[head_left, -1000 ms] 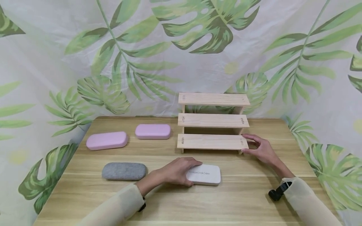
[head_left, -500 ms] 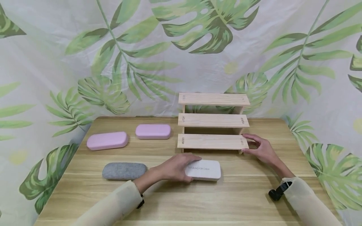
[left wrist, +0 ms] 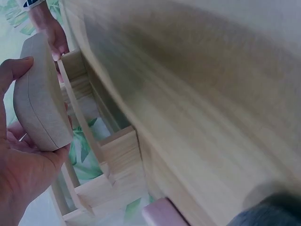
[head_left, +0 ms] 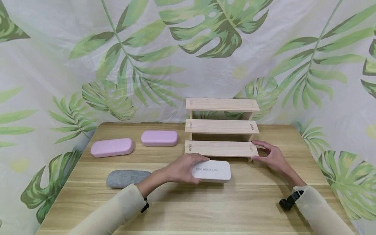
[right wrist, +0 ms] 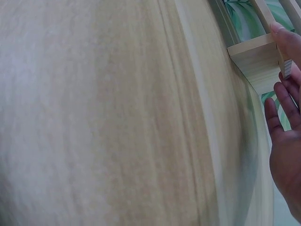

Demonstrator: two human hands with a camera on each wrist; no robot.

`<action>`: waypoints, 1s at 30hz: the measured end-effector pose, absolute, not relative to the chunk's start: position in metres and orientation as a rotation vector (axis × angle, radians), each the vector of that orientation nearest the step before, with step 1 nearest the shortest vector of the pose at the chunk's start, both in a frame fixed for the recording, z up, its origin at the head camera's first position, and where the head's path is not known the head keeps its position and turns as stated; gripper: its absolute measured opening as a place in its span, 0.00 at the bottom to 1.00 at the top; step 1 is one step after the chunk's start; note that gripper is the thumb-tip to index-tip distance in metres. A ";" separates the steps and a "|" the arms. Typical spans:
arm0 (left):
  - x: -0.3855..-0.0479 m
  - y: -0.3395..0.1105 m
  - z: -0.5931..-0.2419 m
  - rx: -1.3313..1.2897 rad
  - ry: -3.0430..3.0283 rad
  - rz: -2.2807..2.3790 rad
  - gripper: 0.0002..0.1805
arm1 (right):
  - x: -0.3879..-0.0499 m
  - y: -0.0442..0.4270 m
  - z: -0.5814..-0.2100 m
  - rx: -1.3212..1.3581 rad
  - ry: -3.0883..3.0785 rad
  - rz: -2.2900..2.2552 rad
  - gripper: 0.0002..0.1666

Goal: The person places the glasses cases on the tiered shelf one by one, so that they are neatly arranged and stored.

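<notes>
My left hand (head_left: 183,168) grips the left end of a white glasses case (head_left: 213,171) with printed lettering, held above the table in front of a three-tier wooden display stand (head_left: 220,148). In the left wrist view, thumb and fingers hold opposite sides of the case (left wrist: 40,94); some fingers are hidden behind it. My right hand (head_left: 271,157) pinches the right end of the stand's lowest board between thumb and fingers. The right wrist view shows the thumb on top of that board's end (right wrist: 281,52) and fingers beneath it.
Two pink glasses cases, one farther left (head_left: 112,147) and one closer to the stand (head_left: 159,138), lie toward the back left of the wooden table (head_left: 205,212). A grey fabric glasses case (head_left: 127,179) lies near my left forearm. Behind the table hangs a leaf-patterned cloth (head_left: 211,75).
My left hand has lifted the white glasses case off the table and moved it forward, closer to the stand. The right hand stays at the board's end.
</notes>
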State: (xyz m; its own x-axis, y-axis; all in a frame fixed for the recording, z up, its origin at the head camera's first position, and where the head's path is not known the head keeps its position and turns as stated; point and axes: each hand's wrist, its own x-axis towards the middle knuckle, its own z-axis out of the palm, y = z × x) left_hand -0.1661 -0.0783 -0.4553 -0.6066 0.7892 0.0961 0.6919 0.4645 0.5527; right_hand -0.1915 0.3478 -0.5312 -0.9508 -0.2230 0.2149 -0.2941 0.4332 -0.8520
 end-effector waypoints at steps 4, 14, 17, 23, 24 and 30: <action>-0.171 -0.080 -0.447 1.301 2.561 0.829 0.43 | -0.192 0.348 -0.532 0.492 -2.584 1.586 0.37; -0.182 -0.082 -0.436 1.289 2.594 0.863 0.44 | -0.192 0.349 -0.532 0.474 -2.601 1.560 0.37; -0.185 -0.082 -0.432 1.281 2.593 0.883 0.44 | -0.192 0.350 -0.533 0.465 -2.608 1.556 0.38; -0.193 -0.081 -0.425 1.288 2.603 0.910 0.45 | -0.191 0.351 -0.533 0.476 -2.611 1.540 0.37; -0.195 -0.080 -0.425 1.287 2.605 0.912 0.45 | -0.191 0.351 -0.533 0.478 -2.610 1.540 0.37; -0.204 -0.077 -0.419 1.263 2.631 0.914 0.44 | -0.191 0.348 -0.532 0.488 -2.598 1.557 0.38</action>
